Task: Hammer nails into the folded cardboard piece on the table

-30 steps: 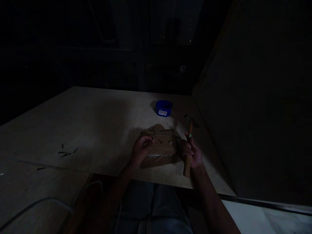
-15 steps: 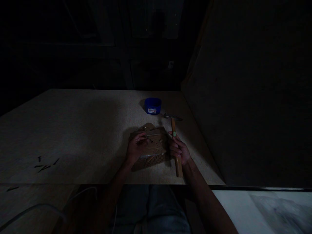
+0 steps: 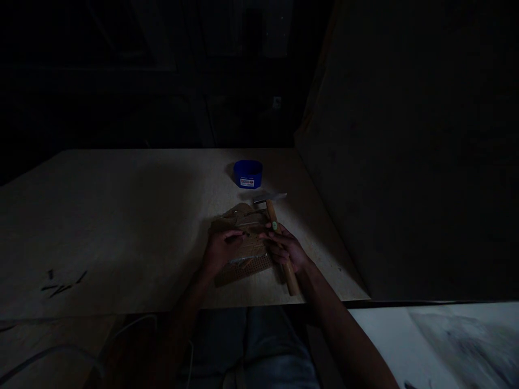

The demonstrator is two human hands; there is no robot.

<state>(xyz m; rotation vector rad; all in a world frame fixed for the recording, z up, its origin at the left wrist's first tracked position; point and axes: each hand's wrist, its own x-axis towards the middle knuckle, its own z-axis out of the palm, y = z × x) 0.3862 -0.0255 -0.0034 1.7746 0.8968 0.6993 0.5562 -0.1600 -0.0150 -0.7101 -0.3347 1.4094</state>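
The scene is very dark. A brown wooden piece (image 3: pixel 245 246) with a perforated front edge lies on the pale worktable (image 3: pixel 141 216). My left hand (image 3: pixel 221 249) rests on its left part, fingers pinched on something small I cannot make out. My right hand (image 3: pixel 286 251) is closed round the wooden handle of a small hammer (image 3: pixel 275 227). The hammer's metal head points left over the far end of the wooden piece.
A blue round tub (image 3: pixel 247 173) stands behind the wooden piece. Several dark nails (image 3: pixel 60 283) lie scattered at the table's left. A tall dark panel (image 3: pixel 405 151) rises along the right edge. A pale cable (image 3: pixel 81 348) hangs below the front edge.
My right hand has swung the hammer leftward, from beside the wooden piece to over its far end. My left hand stays pinched on the piece. The view has shifted slightly.
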